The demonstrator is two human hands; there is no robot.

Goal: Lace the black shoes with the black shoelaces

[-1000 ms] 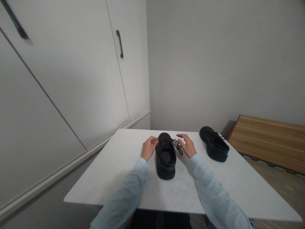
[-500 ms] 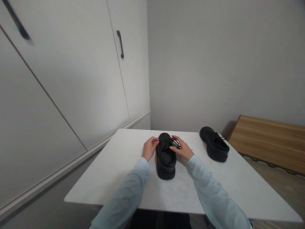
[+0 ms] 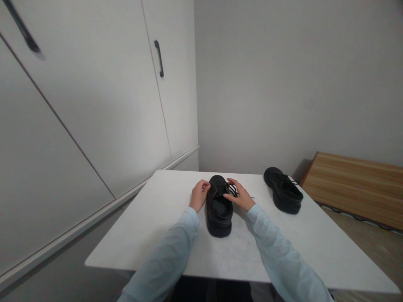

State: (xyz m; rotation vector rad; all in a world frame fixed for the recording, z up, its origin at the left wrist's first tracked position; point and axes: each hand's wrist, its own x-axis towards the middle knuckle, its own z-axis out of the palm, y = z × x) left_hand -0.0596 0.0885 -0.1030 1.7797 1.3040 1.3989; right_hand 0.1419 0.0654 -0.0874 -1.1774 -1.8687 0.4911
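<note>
A black lace-up shoe stands on the white table, its toe pointing away from me and its opening toward me. My left hand is at the shoe's left side, fingers bent and pressed together at the upper edge; what they pinch is too small to make out. On the right side my right hand has thumb and fingers apart, the thumb touching the shoe near the tongue. Black laces loop out between that thumb and the fingers, and one lace end lies on the table beyond the hand.
A second black shoe rests at the back right of the white table. Behind it are a grey wall and a wood-grain board. White cabinets with dark handles line the left.
My left hand and forearm have shifted very slightly to the right. The right hand has barely moved, and both shoes stay where they were.
</note>
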